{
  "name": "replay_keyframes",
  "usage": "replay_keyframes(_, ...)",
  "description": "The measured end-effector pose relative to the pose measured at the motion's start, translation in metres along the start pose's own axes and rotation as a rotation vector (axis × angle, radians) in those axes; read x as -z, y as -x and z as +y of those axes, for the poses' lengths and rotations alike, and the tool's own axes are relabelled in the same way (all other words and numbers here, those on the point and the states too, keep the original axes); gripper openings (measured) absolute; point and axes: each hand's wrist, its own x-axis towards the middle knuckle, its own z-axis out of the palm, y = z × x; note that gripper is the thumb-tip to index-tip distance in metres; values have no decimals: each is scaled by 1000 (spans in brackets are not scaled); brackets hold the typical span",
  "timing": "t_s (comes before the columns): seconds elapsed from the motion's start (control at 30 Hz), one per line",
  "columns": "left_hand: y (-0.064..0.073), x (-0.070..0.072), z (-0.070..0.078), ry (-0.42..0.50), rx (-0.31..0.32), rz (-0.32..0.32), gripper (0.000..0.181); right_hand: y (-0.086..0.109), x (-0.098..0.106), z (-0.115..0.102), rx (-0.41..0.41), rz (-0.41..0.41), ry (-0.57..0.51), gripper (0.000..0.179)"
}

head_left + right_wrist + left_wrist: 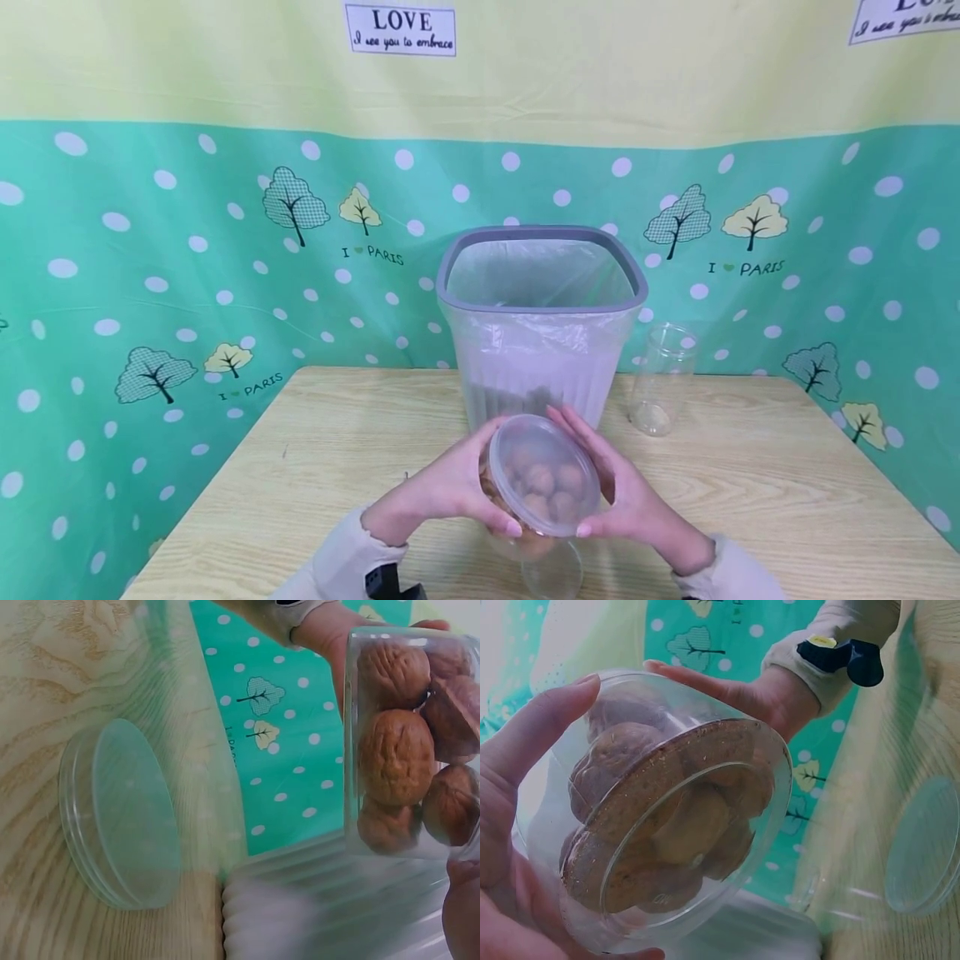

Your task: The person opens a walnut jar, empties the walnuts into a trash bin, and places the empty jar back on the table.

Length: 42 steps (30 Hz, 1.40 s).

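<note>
A clear plastic jar of walnuts (667, 817) is held up and tilted between both hands. Its frosted round lid (543, 475) faces up toward me in the head view, and the walnuts (396, 756) show through the wall. My left hand (457, 487) grips the jar's left side, thumb near the lid's edge. From the right side my right hand (626, 496) holds it, its thumb at the lid's lower edge and its fingers along the far side. Below the jar, a second clear round lid (135, 817) lies on the wooden table (337, 467).
A light bin (540, 358) with a grey rim and a clear liner stands just beyond the hands. Right of it is a tall clear jar (662, 383). A green patterned cloth (225, 317) hangs behind the table.
</note>
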Motion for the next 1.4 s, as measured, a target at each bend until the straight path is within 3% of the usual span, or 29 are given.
replay_keyframes(0.33,-1,-1,-3,11,-26,-2,97,-3,6,-1,22,-52,52,102)
replay_keyframes(0.57,-2,-3,-4,-12,-38,51,100,-3,4,-3,-2,-13,50,101)
replay_keyframes(0.67,-3,-3,-4,-33,-38,79,101,-2,1,-4,-32,54,91,98)
replay_keyframes(0.83,-4,-4,-4,-53,-45,106,102,1,-10,-12,-124,238,179,90)
replay_keyframes(0.93,-4,-5,-3,-31,-33,121,103,-1,-20,-21,-209,361,227,90)
replay_keyframes(1.07,-4,-7,-4,-33,-14,155,103,-4,-39,-34,-403,505,252,91)
replay_keyframes(1.17,-5,-7,-5,-85,-5,187,104,-5,-50,-39,-513,550,244,93)
replay_keyframes(1.4,-5,-9,-7,-168,-1,217,106,-5,-59,-36,-587,581,271,97)
